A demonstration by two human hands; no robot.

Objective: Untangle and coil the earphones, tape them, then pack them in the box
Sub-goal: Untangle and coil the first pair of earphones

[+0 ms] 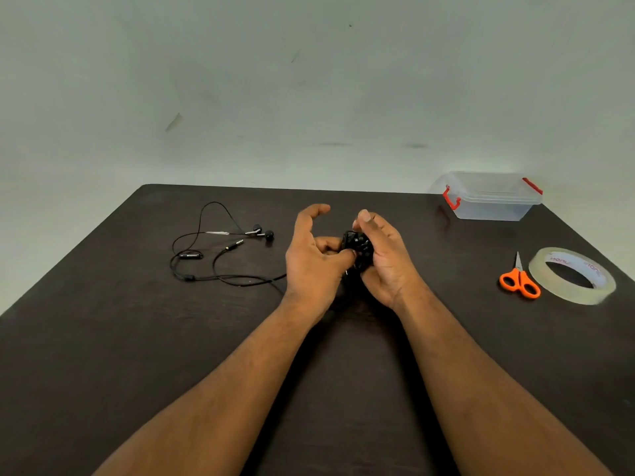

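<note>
A bundle of black earphone cable [358, 249] is held between both hands above the middle of the dark table [137, 338]. My left hand [311, 259] pinches its left side with thumb and fingers. My right hand [385, 255] wraps around its right side. A loose black earphone set [213, 255] lies spread on the table to the left, with its buds near my left hand and a strand running toward my hands. The clear plastic box [491, 197] with red clips stands at the far right, lid on.
Orange-handled scissors [519, 280] lie on the right side of the table. A roll of clear tape [572, 275] lies flat just right of them. A pale wall rises behind the table's far edge.
</note>
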